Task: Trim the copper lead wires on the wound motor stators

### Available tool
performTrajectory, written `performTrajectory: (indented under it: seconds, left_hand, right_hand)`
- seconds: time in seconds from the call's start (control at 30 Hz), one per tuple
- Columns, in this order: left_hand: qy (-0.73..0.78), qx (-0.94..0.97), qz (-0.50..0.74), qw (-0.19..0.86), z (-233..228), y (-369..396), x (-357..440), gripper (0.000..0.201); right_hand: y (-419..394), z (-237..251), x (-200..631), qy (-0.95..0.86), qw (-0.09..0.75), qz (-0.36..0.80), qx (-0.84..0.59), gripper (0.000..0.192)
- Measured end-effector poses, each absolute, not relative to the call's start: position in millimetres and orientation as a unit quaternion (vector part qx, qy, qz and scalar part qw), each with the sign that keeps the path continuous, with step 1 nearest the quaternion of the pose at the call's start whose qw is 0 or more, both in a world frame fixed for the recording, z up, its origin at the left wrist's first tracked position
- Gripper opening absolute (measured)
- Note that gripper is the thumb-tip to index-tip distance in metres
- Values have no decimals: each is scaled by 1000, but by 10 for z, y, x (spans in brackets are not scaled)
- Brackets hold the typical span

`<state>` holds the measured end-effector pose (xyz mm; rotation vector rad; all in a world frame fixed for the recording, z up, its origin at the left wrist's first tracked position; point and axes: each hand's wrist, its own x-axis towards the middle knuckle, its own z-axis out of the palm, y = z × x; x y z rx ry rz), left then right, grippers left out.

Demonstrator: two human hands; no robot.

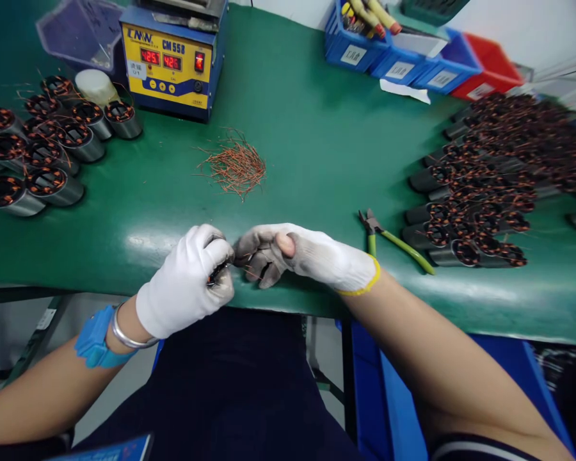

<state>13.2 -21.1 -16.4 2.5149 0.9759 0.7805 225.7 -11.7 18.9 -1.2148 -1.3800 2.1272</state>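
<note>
My left hand (187,278), in a white glove, is closed around a small wound stator (219,270) at the near edge of the green table (317,147); only a dark sliver of the part shows. My right hand (297,253), in a white glove with grimy fingertips, pinches at the copper wire ends sticking out of that stator, fingertips touching the left hand. A blue wrist strap and a metal bangle sit on my left wrist.
Green-handled cutters (393,240) lie right of my right hand. A pile of cut copper wire bits (235,168) lies ahead. Stators stand grouped at far left (43,153) and heaped at right (489,179). A yellow-blue solder pot (173,61) and blue and red bins (413,51) stand behind.
</note>
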Motion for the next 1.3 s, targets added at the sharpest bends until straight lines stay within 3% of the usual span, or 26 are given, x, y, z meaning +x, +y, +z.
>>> performTrajectory:
  seconds: [0.17,0.33,0.43,0.57,0.67,0.83,0.97,1.13,1.2,1.3]
  left_hand:
    - [342,888,266,151,-142,-214,134,8]
    - [367,875,280,147,-142,-251,162,6]
    - [382,860,286,180,-147,-265,136,20]
    - [384,778,340,362,-142,-222,2,53]
    - [377,691,339,515,-75,-184,-105,50]
    - [367,677,103,630,146,-212,-128,35]
    - [337,762,200,516,266,-279,-122,50]
    - [175,910,248,284,352,-415,-164,17]
    - [110,933,281,195,344,-466,-158,16]
    - [207,889,345,218,290,-485,-110,14]
  right_hand:
    - [-8,185,2157,-551,66,726,-406,26]
    - [-67,144,2026,-550,111,709,-427,27]
    - [-162,124,2027,-585,130,659,-455,21]
    - [-320,113,2081,-635,160,588,-475,18]
    - [-430,158,2128,-649,212,576,-449,19]
    - [-590,229,2165,-667,256,561,-418,19]
    - [-725,125,2164,-572,292,644,-415,18]
    - [-846,-37,2133,-424,389,723,-382,28]
    - [-877,-53,2123,-418,408,727,-362,30]
    - [-903,-8,2137,-480,404,693,-355,26]
